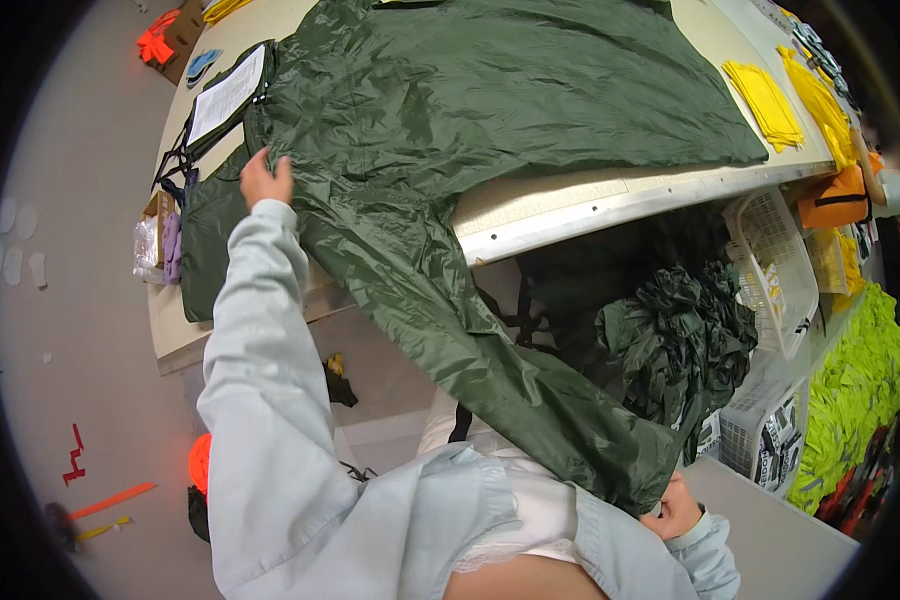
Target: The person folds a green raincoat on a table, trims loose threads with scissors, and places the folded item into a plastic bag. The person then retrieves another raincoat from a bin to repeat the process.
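Note:
A dark green raincoat (530, 90) of thin shiny fabric lies spread over the pale table, with creases across its body. One long sleeve (450, 345) hangs off the table edge and stretches toward me, down to the lower right. My right hand (675, 508) is closed on the cuff end of that sleeve, close to my waist; some of its fingers are hidden by the fabric. At the coat's upper left, my left hand (268, 180) rests on the green fabric, thumb and forefinger apart. Beside it lies a white printed sheet (227, 95) on a dark, black-strapped piece.
The table's metal edge (590, 212) runs in front of me. Under it are a crumpled dark green heap (680, 340) and white plastic baskets (775, 265). Folded yellow fabric (763, 103) lies at the table's right. Lime-yellow garments (855, 400) are piled at the far right.

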`<state>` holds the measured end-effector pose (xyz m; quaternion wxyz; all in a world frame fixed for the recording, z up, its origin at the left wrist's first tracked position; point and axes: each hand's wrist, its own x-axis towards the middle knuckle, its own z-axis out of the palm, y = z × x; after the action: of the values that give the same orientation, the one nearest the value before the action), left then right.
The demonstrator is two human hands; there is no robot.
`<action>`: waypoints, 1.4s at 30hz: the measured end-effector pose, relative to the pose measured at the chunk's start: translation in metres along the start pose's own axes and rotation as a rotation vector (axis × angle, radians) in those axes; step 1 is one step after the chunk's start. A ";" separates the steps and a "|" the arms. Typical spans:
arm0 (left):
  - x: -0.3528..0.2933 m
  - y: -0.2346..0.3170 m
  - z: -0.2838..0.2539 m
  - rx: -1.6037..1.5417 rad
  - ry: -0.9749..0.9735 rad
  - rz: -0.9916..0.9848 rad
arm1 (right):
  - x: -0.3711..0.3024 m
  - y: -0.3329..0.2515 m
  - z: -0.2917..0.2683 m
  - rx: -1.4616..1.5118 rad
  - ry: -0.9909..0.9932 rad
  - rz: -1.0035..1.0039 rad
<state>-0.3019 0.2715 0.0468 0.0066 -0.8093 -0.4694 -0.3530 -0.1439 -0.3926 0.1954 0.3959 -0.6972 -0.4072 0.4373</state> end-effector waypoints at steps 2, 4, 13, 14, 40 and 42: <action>-0.038 0.074 -0.029 -0.333 -0.303 0.396 | 0.006 -0.011 -0.004 -0.020 -0.068 -0.124; -0.092 0.111 -0.039 -0.237 -0.597 0.683 | 0.013 -0.027 -0.011 -0.015 -0.132 -0.289; -0.138 0.141 -0.087 0.036 -1.420 0.664 | 0.024 -0.087 0.040 0.023 -0.500 -0.706; -0.141 0.142 -0.098 -0.409 -1.421 0.545 | 0.028 -0.096 0.046 0.026 -0.348 -0.722; 0.023 -0.232 0.014 -0.630 -0.150 -1.051 | 0.389 -0.012 -0.098 -0.450 0.649 -0.248; 0.037 -0.127 0.032 -0.259 -0.072 -0.566 | 0.376 0.030 -0.139 -0.473 0.724 -0.035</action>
<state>-0.3700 0.3811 0.0034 -0.2115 -0.6527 -0.6270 -0.3689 0.0996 -0.0866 0.1026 0.3501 -0.8701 -0.3430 0.0523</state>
